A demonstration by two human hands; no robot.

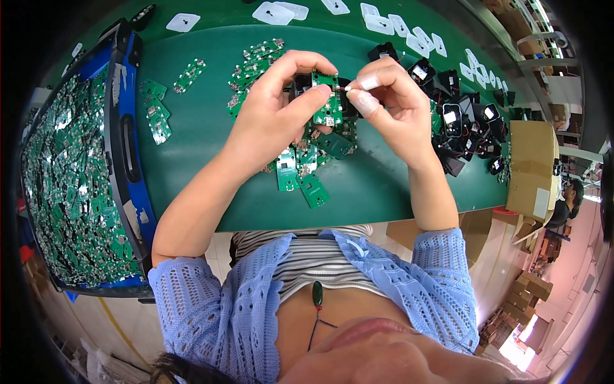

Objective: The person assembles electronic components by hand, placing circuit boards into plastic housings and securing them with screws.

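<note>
My left hand (pixel 267 110) is closed round a green circuit board (pixel 328 110), its thumb pressing on the board's face. Behind that board a black plastic housing partly shows, mostly hidden by my fingers. My right hand (pixel 404 109), with white tape on thumb and forefinger, pinches a small white connector (pixel 347 89) at the board's right edge. A thin wire seems to run from it, too fine to follow. Below my hands lie several loose boards (pixel 313 191) in an overlapping heap. More boards (pixel 256 61) are piled just beyond my left hand.
A blue crate (pixel 131 137) full of circuit boards stands at the left. Several black housings (pixel 453 121) with wires are heaped right of my right hand. White plastic pieces (pixel 273 13) lie along the far side of the green table (pixel 192 173). A cardboard box (pixel 531 166) sits at the right.
</note>
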